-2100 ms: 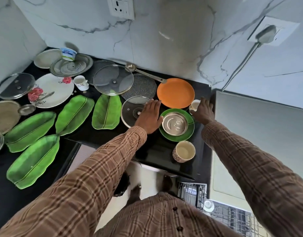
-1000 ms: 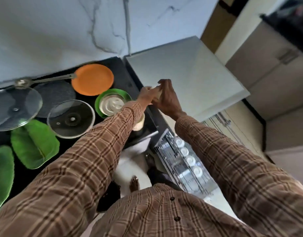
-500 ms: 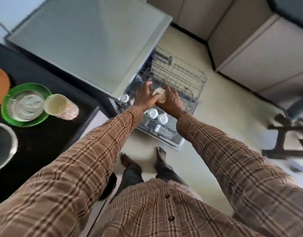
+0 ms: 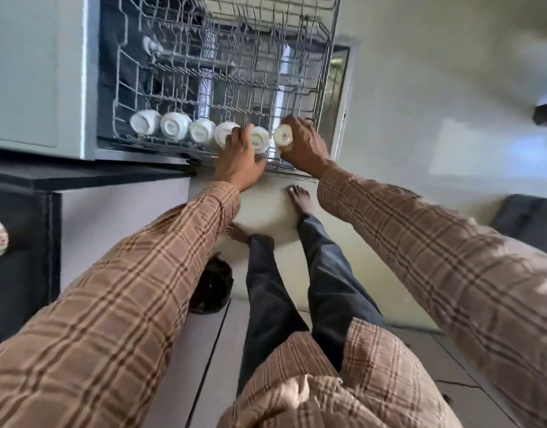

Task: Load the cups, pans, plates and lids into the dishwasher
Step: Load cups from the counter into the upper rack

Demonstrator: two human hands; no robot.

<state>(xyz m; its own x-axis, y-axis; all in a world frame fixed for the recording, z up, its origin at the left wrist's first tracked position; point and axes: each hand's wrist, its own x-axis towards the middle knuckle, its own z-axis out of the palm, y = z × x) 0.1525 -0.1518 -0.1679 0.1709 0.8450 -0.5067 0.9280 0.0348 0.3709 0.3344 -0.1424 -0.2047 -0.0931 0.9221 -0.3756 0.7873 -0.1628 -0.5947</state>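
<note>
At frame centre, the right hand (image 4: 303,149) gripped an upturned cup (image 4: 284,135) over the dishwasher rack (image 4: 323,88), while the left hand (image 4: 239,159) rested spread fingers (image 4: 235,135) on neighbouring cups (image 4: 259,140).

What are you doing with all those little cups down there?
A person is loading the dishwasher. The wire rack is pulled out, and a row of small white cups sits upside down along its front edge. The right hand has a grip on one more cup, base up, at the right end of the row. The left hand rests on the cups beside it. The rest of the rack looks mostly bare, so plates, pans and lids are not yet loaded.
</note>
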